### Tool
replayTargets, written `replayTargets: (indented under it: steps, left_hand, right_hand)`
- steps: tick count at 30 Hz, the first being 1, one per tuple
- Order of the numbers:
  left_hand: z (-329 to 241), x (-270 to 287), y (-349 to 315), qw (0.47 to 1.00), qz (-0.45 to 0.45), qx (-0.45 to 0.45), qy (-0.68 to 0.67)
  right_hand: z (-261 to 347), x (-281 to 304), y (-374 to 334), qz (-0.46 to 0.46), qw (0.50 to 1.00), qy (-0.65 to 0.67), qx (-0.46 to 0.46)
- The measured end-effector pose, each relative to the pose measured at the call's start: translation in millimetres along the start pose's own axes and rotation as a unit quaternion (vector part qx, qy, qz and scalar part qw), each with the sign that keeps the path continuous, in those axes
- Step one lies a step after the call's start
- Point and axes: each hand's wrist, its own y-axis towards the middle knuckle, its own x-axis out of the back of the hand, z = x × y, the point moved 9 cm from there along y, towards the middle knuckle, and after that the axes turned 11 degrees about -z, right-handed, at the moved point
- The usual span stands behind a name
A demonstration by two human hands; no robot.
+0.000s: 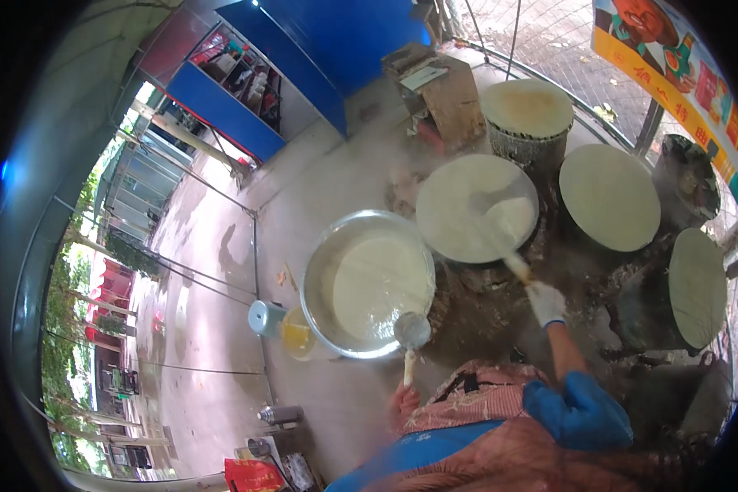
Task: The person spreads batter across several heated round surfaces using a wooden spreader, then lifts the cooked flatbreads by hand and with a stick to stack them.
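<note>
My bare left hand (404, 399) is closed round the pale handle of a ladle (412, 330). The ladle's metal bowl rests at the near rim of a large metal basin (310, 316) of creamy pale batter (381, 283). In a white glove, my right hand (545, 303) grips the handle of a long-handled spreader (517, 266). The spreader's far end lies over a round griddle (447, 230) coated with pale batter; motion and steam blur that end, so its exact shape is unclear.
Pale layers cover other round griddles: one far back (529, 107), one right (609, 197), one tilted at far right (697, 287). A blue-lidded container (266, 318) and a yellow one (298, 332) stand left of the basin. Behind are a worn wooden cabinet (451, 98) and blue panels (328, 49).
</note>
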Motion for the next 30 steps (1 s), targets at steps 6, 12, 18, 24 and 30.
replayTargets:
  steps: [6, 12, 18, 24, 30]
  left_hand:
    - [17, -20, 44, 0.985, -0.165, 0.035, -0.031]
    - [16, -36, 64, 0.988, -0.134, 0.040, -0.070]
    - [22, -100, 32, 0.976, -0.212, -0.026, -0.050]
    - [8, -37, 30, 0.969, -0.235, -0.079, 0.007]
    - [-4, -36, 5, 0.978, -0.051, 0.058, -0.195]
  right_hand:
    - [-13, 8, 93, -0.024, 0.998, 0.015, -0.049]
    - [-96, -17, 74, 0.009, 0.992, 0.060, -0.114]
    - [-54, 8, 229, -0.072, 0.982, 0.167, -0.054]
    - [19, -51, 122, 0.019, 0.972, 0.232, -0.006]
    - [-71, -43, 86, -0.042, 0.848, 0.472, -0.236]
